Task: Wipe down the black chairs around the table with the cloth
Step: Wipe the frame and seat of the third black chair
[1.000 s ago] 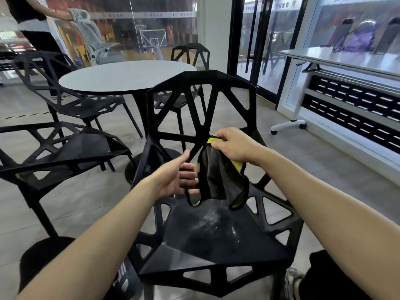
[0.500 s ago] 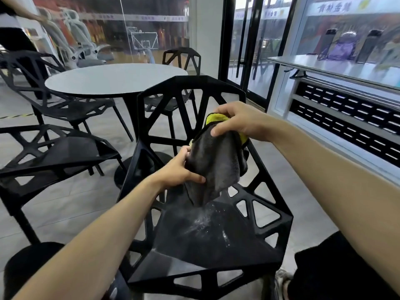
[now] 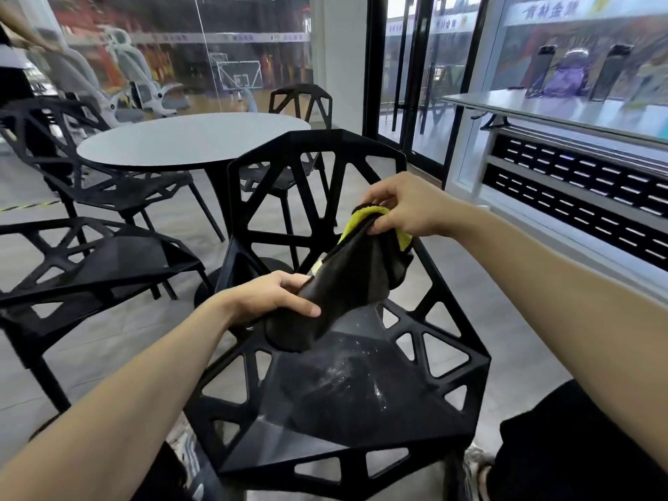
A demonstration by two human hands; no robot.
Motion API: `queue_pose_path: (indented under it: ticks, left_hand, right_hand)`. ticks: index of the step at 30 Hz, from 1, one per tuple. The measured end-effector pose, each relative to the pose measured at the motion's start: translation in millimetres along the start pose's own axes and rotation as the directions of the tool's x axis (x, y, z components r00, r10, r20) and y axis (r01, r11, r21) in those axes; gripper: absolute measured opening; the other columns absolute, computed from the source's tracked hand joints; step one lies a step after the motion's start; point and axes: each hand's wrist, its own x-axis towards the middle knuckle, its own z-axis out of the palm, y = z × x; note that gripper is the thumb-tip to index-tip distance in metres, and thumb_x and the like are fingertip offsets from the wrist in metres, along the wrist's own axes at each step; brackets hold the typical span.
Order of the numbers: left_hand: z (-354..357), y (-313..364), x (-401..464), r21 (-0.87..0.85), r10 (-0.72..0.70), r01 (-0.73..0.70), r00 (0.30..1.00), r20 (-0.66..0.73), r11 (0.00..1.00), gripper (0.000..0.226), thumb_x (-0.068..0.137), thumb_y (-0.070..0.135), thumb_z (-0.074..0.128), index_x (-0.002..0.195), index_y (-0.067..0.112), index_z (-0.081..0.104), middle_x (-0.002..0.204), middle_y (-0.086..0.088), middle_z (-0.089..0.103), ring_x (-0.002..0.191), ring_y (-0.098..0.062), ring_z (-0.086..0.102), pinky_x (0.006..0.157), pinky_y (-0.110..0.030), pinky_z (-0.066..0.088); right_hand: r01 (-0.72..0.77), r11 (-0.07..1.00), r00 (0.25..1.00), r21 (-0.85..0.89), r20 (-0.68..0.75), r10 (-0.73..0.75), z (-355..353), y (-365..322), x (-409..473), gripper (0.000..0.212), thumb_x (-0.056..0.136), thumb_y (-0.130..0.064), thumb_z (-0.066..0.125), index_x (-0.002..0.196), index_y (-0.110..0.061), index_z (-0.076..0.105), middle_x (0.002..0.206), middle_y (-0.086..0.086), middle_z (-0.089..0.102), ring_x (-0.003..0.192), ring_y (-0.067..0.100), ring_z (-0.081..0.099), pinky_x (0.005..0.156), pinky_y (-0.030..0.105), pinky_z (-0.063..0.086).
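Above the near chair [image 3: 361, 421] seat: cloth [image 3: 347, 280], dark with yellow edging, stretched on a slant from near left up to far right, clear of the seat, lower corner hanging just over it. Left hand [image 3: 271, 298]: clamped on the lower near end, thumb on top. Right hand [image 3: 405, 207]: pinched on the upper far end at the yellow hem. Long axis: diagonal, hand to hand. Whitish dust on the seat directly below and nearer than the cloth; left hand nearer to it, so likely the one to press down. Against half a second ago: hands drawn further apart, cloth pulled out longer and flatter, right hand shifted rightward. Round table [image 3: 191, 139] far left, other black chairs [image 3: 90, 262] around it.
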Motion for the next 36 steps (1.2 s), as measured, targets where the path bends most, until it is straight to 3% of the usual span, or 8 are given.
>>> queue_pose_path:
  ticks: [4,11,19,22,24,29,32,36]
  left_hand:
    - [20,-2,16,0.013,0.161,-0.161,0.986,-0.043,0.987,0.047,0.076,0.018,0.096,0.096,-0.014,0.068,0.146,0.008,0.064,0.14,-0.018,0.059,0.122,-0.051,0.043]
    - [48,-1,27,-0.038,0.22,-0.234,0.951,-0.217,0.972,0.067,0.07,0.026,0.092,0.109,-0.02,0.062,0.127,-0.025,0.07,0.116,-0.024,0.072,0.118,-0.058,0.047]
    - [60,-5,36,0.443,0.419,-0.22,0.802,-0.425,0.869,0.024,0.067,0.048,0.094,0.077,0.032,0.079,0.17,0.02,0.022,0.159,-0.014,0.017,0.129,-0.045,0.016]
    - [60,-11,42,0.695,0.642,-0.211,0.623,-0.446,0.687,0.02,0.067,0.054,0.088,0.072,0.037,0.078,0.17,0.015,0.026,0.16,-0.017,0.014,0.125,-0.045,0.009]
    - [60,-11,47,0.683,0.64,-0.254,0.659,-0.395,0.684,0.02,0.068,0.052,0.088,0.069,0.036,0.076,0.165,0.016,0.039,0.162,-0.011,0.018,0.127,-0.047,0.008]
    - [66,-12,47,0.422,0.474,-0.301,0.783,-0.402,0.855,0.024,0.07,0.035,0.084,0.067,0.026,0.062,0.083,0.005,0.066,0.082,-0.004,0.062,0.092,-0.038,0.048]
    - [58,-20,38,0.312,0.375,-0.269,0.856,-0.356,0.911,0.025,0.079,0.033,0.082,0.081,0.016,0.063,0.078,-0.014,0.062,0.067,-0.015,0.054,0.07,-0.034,0.046]
    - [35,-19,23,0.525,0.369,-0.129,0.846,-0.384,0.841,0.019,0.081,0.043,0.066,0.089,0.027,0.057,0.07,0.006,0.058,0.061,-0.017,0.052,0.065,-0.034,0.045]
  right_hand:
    - [0.051,0.999,0.998,-0.02,0.04,-0.05,-1,-19,4,0.032,0.09,-0.004,0.077,0.099,-0.034,0.079,0.096,-0.008,0.076,0.098,0.015,0.071,0.093,0.034,0.058]
    - [0.056,0.994,0.998,-0.096,-0.006,-0.057,-10,-18,3,0.034,0.091,-0.001,0.072,0.098,-0.033,0.081,0.096,-0.008,0.077,0.097,0.015,0.072,0.095,0.039,0.061]
    - [0.027,0.992,1.0,-0.121,-0.01,-0.029,-3,-3,3,0.052,0.088,0.006,0.06,0.089,-0.041,0.081,0.096,-0.002,0.079,0.093,0.027,0.075,0.09,0.054,0.062]
    - [0.038,0.988,0.999,-0.15,-0.017,-0.041,-1,0,6,0.064,0.084,0.008,0.057,0.082,-0.052,0.079,0.101,-0.001,0.077,0.095,0.031,0.074,0.088,0.055,0.062]
    - [0.06,0.983,0.998,-0.171,-0.017,-0.064,-1,2,7,0.07,0.084,0.009,0.056,0.075,-0.058,0.075,0.104,-0.004,0.076,0.097,0.028,0.073,0.09,0.054,0.061]
    - [0.08,0.966,0.996,-0.247,-0.009,-0.084,1,2,1,0.064,0.085,0.009,0.054,0.077,-0.052,0.073,0.106,-0.009,0.071,0.099,0.019,0.07,0.092,0.045,0.06]
    - [0.043,0.938,0.995,-0.344,-0.066,-0.07,-2,13,-5,0.05,0.088,0.003,0.059,0.098,-0.042,0.077,0.104,-0.01,0.065,0.101,0.018,0.064,0.092,0.043,0.057]
    - [-0.005,0.881,0.998,-0.473,-0.057,-0.025,-4,34,-10,0.025,0.088,-0.017,0.08,0.109,-0.029,0.075,0.104,-0.007,0.06,0.099,0.019,0.06,0.092,0.046,0.054]
